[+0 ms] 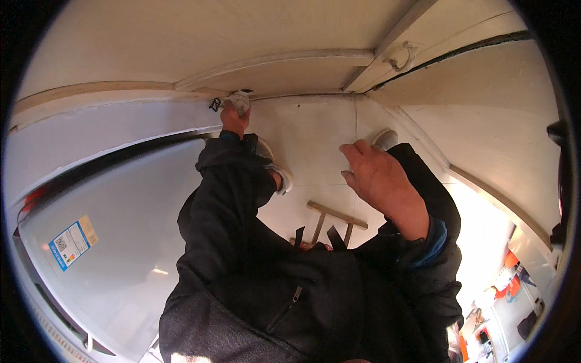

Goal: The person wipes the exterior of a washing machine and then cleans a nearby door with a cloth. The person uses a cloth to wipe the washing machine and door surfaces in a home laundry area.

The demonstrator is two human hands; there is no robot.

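My left hand (234, 119) grips a pale, crumpled bundle (239, 100), perhaps a cloth or bag, against the foot of a wooden door or panel (290, 77). A small black looped thing (215, 105) lies just left of the bundle. Over the tiled floor (313, 149), my right hand (381, 181) hangs with its fingers bent and nothing visible between them; its thumb is apart from the fingers. A curved door handle (406, 57) sits on the panel, up and to the right.
A white appliance (122, 218) with a printed label (72, 242) stands close on the left. A low wooden stool (337, 214) is beneath me, partly hidden by my clothes. A pale panel with a wooden edge (494, 195) bounds the right side, with assorted items (508, 281) beyond.
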